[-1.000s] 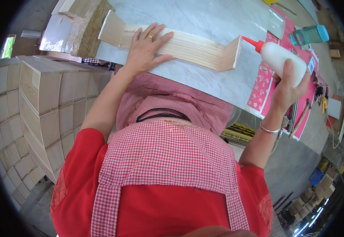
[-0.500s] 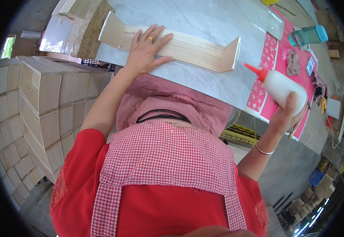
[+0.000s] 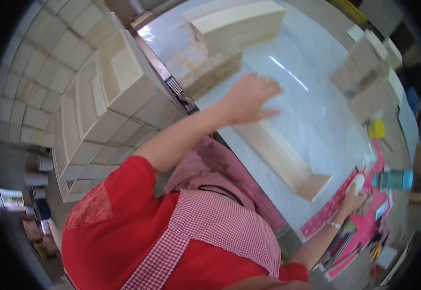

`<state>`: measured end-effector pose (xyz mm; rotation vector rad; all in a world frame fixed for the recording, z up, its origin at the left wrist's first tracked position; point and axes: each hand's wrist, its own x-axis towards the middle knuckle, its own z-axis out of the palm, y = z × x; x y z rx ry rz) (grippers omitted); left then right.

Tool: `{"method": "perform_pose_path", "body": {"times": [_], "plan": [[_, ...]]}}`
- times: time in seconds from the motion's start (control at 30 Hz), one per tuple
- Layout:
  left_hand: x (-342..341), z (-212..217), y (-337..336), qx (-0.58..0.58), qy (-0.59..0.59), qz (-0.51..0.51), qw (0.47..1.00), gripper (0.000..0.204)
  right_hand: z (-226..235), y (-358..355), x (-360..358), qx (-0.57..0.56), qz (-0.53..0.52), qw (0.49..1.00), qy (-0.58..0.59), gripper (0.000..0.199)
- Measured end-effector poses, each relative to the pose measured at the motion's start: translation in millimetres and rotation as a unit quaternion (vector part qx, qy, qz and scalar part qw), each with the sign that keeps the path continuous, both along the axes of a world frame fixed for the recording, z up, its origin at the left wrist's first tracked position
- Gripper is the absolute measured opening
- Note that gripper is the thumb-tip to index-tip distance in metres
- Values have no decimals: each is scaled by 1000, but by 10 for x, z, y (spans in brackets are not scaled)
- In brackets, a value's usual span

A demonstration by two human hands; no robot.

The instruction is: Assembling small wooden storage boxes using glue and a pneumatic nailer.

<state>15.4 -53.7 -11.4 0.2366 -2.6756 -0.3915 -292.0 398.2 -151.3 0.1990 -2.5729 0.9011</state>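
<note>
My left hand (image 3: 251, 99) is raised over the table, slightly blurred by motion, with thumb and fingers apart and nothing visible in it. Just below it on the marble-patterned tabletop (image 3: 307, 130) lies a long pale wooden piece (image 3: 280, 154) with an upright panel at its right end. Its other end is hidden behind my left hand. At the table's right side my right hand (image 3: 352, 200) has its fingers round a white squeeze bottle (image 3: 359, 182) with a red top, over the pink patterned cloth (image 3: 324, 212).
A wooden box (image 3: 239, 26) and a brown block (image 3: 213, 75) occupy the far left of the table. Stacked wooden boxes (image 3: 118, 106) rise at the left. More wooden pieces (image 3: 365, 72) sit at the far right, past a yellow item (image 3: 376, 129). A teal bottle (image 3: 394, 179) lies beside my right hand.
My view has swung toward the left. My left hand has lifted off the wooden piece. My right hand has carried the squeeze bottle from above the table edge down to the pink cloth.
</note>
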Motion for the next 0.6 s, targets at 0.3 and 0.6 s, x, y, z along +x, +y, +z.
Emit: {"method": "perform_pose_path", "body": {"times": [0.3,0.6], "plan": [[-235,496,-2466,-163,-212,356,895,78,360,-169,423,18,41,999,6,37],[-267,863,-2866,-26,-315,243,917,75,559,-119,715,-15,11,1000,-6,35]]}}
